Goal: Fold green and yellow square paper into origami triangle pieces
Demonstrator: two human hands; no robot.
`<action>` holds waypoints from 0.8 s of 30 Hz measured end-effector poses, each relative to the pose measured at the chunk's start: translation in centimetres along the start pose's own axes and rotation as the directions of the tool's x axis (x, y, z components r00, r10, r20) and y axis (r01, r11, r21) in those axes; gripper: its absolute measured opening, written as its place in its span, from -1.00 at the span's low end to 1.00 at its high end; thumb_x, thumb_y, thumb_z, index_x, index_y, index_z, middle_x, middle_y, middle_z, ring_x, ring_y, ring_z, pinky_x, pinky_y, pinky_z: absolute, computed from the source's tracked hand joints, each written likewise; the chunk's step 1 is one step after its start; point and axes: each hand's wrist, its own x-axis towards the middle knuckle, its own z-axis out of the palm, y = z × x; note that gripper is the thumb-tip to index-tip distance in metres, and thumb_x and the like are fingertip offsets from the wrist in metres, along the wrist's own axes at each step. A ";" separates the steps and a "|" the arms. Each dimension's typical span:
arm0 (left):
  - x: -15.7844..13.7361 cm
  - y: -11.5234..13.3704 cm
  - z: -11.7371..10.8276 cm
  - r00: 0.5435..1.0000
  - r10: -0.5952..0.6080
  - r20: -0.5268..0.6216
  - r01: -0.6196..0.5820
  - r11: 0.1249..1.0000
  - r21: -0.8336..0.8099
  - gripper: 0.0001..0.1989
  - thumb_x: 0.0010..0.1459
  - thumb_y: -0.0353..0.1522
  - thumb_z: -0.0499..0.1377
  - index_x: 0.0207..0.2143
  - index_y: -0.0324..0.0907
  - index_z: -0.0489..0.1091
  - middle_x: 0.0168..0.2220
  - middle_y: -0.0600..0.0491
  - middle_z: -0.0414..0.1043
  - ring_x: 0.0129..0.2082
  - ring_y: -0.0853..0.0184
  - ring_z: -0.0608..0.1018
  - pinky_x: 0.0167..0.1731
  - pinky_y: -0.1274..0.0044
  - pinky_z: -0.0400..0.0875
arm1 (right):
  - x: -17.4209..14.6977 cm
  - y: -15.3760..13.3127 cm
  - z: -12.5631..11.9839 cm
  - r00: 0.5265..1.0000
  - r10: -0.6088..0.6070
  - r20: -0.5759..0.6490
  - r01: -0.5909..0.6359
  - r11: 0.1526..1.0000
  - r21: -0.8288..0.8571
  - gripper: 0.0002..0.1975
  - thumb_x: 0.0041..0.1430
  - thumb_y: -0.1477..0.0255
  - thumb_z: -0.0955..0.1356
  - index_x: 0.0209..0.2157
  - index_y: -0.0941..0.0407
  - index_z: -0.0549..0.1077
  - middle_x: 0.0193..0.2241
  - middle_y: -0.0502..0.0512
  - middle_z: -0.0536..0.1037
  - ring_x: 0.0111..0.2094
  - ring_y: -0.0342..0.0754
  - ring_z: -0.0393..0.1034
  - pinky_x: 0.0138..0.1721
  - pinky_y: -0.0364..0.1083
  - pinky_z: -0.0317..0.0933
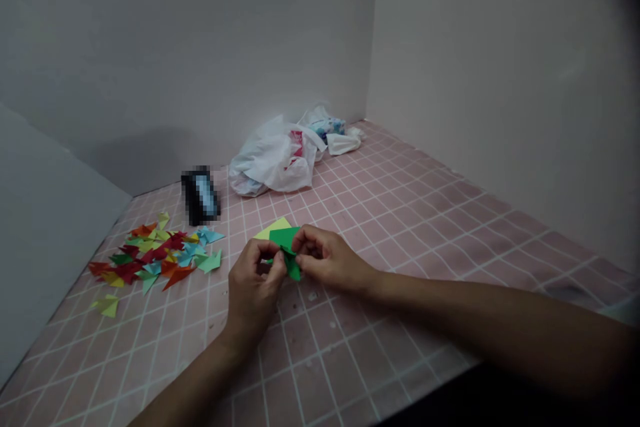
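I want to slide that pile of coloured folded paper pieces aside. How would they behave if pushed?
The folded paper pieces look thin and light, so they would probably scatter rather than move together. They lie loose on the tiled table cover, which looks smooth, so they likely slide easily.

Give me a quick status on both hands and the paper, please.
Left hand and right hand both pinching the green paper piece. Green and yellow sheets under it. Folded paper pile lies apart, nothing in the way.

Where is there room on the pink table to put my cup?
Bare pink checked tabletop lies right of the right hand, up to the wall, and near the front edge below the left hand. It is crowded at the left by folded paper pieces, and behind by plastic bags.
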 end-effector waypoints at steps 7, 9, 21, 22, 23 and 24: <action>-0.2 -0.3 -0.2 0.978 0.201 0.053 -0.207 0.965 0.164 -0.89 0.14 -0.49 0.19 -0.29 -0.15 0.34 -0.11 -0.02 0.42 -0.22 0.33 0.52 -0.45 0.60 0.43 | -0.3 -0.4 -0.3 0.988 -0.150 0.027 0.152 0.949 -0.278 -0.87 0.03 0.63 0.29 -0.39 0.12 0.33 -0.52 -0.09 0.36 -0.50 -0.19 0.22 -0.44 -0.17 0.05; -0.2 -0.3 -0.1 0.984 0.153 0.088 -0.163 0.977 0.134 -0.80 0.13 -0.50 0.20 -0.19 -0.14 0.33 -0.16 0.02 0.45 -0.35 0.39 0.52 -0.49 0.61 0.39 | -0.5 -0.3 -0.3 0.976 -0.214 0.045 0.216 0.919 -0.330 -0.85 0.04 0.65 0.27 -0.37 0.12 0.33 -0.51 -0.08 0.36 -0.50 -0.19 0.21 -0.42 -0.16 0.04; -0.4 0.1 -0.3 0.997 0.031 0.065 -0.033 0.999 0.032 -0.95 0.15 -0.46 0.15 -0.33 -0.14 0.36 -0.25 0.05 0.38 -0.31 0.34 0.50 -0.41 0.54 0.43 | -0.7 -0.8 -0.1 0.982 -0.189 0.008 0.184 0.947 -0.263 -0.86 0.10 0.59 0.31 -0.28 0.11 0.36 -0.47 -0.06 0.42 -0.47 -0.16 0.31 -0.43 -0.16 0.13; -0.4 0.1 -0.3 0.997 0.020 0.071 -0.022 0.999 0.025 -0.96 0.14 -0.45 0.16 -0.34 -0.14 0.36 -0.24 0.04 0.39 -0.30 0.33 0.50 -0.41 0.54 0.43 | -0.7 -0.7 -0.1 0.980 -0.200 -0.005 0.192 0.947 -0.258 -0.86 0.10 0.61 0.30 -0.30 0.11 0.36 -0.48 -0.06 0.42 -0.47 -0.17 0.31 -0.42 -0.16 0.12; -0.4 0.2 -0.3 0.997 0.012 0.077 -0.014 1.000 0.021 -0.97 0.14 -0.44 0.16 -0.34 -0.14 0.36 -0.23 0.03 0.40 -0.28 0.32 0.51 -0.41 0.54 0.43 | -0.7 -0.7 -0.1 0.978 -0.207 -0.021 0.195 0.949 -0.249 -0.87 0.10 0.62 0.29 -0.32 0.11 0.36 -0.48 -0.06 0.41 -0.47 -0.17 0.29 -0.42 -0.16 0.12; -0.3 0.3 -0.3 0.996 0.009 0.086 -0.011 1.000 0.017 -0.97 0.14 -0.44 0.16 -0.35 -0.15 0.36 -0.23 0.03 0.42 -0.25 0.31 0.51 -0.39 0.54 0.43 | -0.7 -0.7 -0.2 0.977 -0.209 -0.035 0.195 0.952 -0.235 -0.87 0.09 0.62 0.29 -0.35 0.11 0.36 -0.49 -0.07 0.40 -0.48 -0.18 0.28 -0.43 -0.16 0.12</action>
